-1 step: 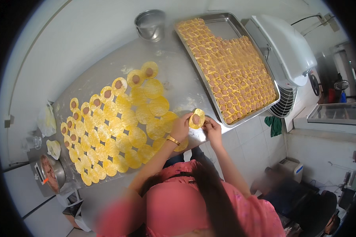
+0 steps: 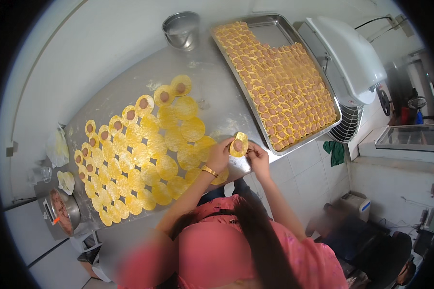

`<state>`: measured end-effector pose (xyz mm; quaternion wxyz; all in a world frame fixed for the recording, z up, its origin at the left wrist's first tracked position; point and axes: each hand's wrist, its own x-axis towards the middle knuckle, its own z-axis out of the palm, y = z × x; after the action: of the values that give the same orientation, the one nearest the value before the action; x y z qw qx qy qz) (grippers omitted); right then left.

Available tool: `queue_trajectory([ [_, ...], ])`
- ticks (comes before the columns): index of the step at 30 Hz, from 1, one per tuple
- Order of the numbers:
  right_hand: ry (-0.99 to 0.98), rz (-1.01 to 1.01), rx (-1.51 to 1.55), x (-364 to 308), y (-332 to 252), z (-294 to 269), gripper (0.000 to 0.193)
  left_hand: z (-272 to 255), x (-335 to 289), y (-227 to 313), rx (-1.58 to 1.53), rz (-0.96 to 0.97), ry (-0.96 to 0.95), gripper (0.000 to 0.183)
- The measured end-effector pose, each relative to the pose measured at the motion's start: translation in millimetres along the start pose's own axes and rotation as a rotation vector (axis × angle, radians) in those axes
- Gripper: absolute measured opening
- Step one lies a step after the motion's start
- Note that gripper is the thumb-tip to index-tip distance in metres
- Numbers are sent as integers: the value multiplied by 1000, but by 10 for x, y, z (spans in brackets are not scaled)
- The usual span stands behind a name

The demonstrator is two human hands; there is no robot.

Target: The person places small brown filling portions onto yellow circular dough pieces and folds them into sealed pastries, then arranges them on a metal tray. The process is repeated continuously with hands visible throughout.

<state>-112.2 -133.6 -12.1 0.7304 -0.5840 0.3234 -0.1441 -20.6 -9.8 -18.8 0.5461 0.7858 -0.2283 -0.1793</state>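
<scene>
Over the near edge of the metal table, my left hand (image 2: pixel 219 158) pinches the left side of a round yellow dumpling wrapper (image 2: pixel 243 137) with a dab of pinkish meat filling (image 2: pixel 237 145) in its middle. At the wrapper's right edge, the fingers of my right hand (image 2: pixel 259 160) are closed on it. Rows of flat yellow wrappers (image 2: pixel 167 167) cover the table to my left. Those along the far and left edges carry dabs of filling. To the right, a large metal tray (image 2: pixel 280 30) holds closely packed yellow dumplings (image 2: pixel 287 91) with meat showing on top.
A metal bowl of meat filling (image 2: pixel 60 212) stands at the far left, near plastic bags (image 2: pixel 58 149). A metal bucket (image 2: pixel 182 36) stands at the back. Right of the tray is a white machine (image 2: pixel 347 58) with a wire guard. Another person in dark clothes (image 2: pixel 366 250) is at lower right.
</scene>
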Motion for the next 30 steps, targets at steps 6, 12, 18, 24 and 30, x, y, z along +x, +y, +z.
queue_trajectory([
  [6,-67,-179,-200,106,41,-48,30,-58,50,154,-150,-314,-132,28],
  [12,-119,-169,-123,153,-42,-119,22,-82,0,132,-174,-101,1,16],
  [18,-240,50,215,26,-484,26,20,-71,-50,-40,-297,-172,28,14],
  [24,-205,-19,-10,178,-217,-132,17,-141,-92,274,-660,-197,61,13],
  [30,-200,-193,-426,227,-189,-106,21,-203,-53,179,-33,-178,-35,11],
])
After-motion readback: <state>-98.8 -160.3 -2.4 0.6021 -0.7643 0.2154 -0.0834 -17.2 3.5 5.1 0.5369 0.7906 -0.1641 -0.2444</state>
